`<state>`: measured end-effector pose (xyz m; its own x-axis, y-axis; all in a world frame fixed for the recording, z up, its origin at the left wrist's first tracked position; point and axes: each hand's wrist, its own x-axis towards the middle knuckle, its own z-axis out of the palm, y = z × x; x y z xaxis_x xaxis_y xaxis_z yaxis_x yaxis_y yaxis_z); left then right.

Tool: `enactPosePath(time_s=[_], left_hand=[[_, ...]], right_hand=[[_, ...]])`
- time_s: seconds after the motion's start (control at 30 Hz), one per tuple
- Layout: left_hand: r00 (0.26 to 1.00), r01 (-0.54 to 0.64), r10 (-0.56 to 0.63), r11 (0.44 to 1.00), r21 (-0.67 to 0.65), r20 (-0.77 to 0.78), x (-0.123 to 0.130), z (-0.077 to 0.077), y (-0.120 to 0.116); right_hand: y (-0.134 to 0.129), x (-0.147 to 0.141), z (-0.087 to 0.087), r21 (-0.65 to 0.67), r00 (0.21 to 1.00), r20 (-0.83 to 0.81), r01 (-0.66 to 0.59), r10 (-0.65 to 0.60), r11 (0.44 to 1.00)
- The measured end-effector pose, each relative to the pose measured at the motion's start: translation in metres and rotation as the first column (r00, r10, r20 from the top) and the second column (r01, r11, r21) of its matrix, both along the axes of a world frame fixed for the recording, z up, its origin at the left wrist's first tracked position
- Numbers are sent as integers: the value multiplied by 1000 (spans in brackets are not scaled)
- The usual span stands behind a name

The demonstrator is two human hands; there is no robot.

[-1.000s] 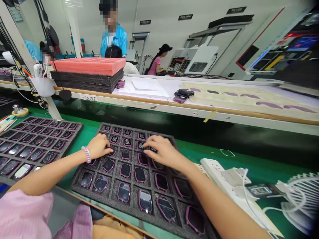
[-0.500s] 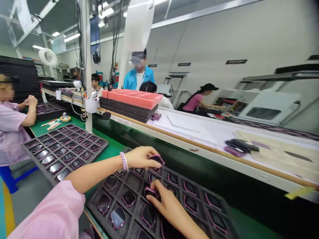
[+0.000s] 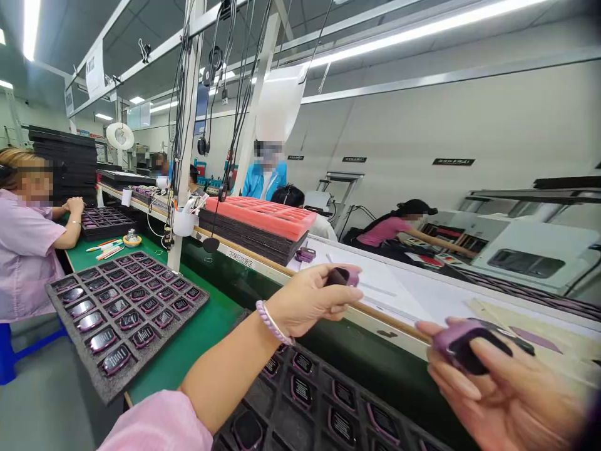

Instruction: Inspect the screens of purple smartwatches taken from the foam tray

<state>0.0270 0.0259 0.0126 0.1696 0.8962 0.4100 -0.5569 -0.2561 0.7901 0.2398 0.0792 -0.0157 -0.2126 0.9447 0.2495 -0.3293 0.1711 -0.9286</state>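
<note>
My left hand, with a braided lilac band on the wrist, is closed on a small purple-edged dark watch case above the near foam tray. Off to the right, my right hand grips another purple watch case between thumb and fingers, its dark face turned up. Beneath my hands lies the black foam tray with purple-rimmed watch cases in its compartments; some compartments show bare foam. My left forearm hides part of this tray.
A second filled foam tray lies left on the green bench. Behind runs a white shelf with black trays under a red one, and a pen cup. A person in pink sits left; others are beyond the shelf.
Both hands have risen from the near tray, each now holding a watch case; my right hand has moved far right. The view has shifted, showing more ceiling.
</note>
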Motion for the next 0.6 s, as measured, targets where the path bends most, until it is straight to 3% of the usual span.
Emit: enactPosePath(time_s=[0.17, 0.3, 0.5, 0.6], left_hand=[[970, -209, 208, 978, 3, -129, -11, -18, 15], [832, -454, 479, 878, 150, -280, -10, -27, 26], [756, -448, 520, 854, 265, -398, -3, -27, 22], [692, -471, 585, 810, 350, -424, -1, -26, 19]], right_hand=[[-2, -33, -15, -116, 997, -72, -15, 7, 993], [-10, -52, -10, -128, 991, -129, -57, 40, 990], [-18, -45, -12, -16, 975, -183, -134, 128, 991], [-19, -43, -15, 37, 963, -181, -195, 198, 980]])
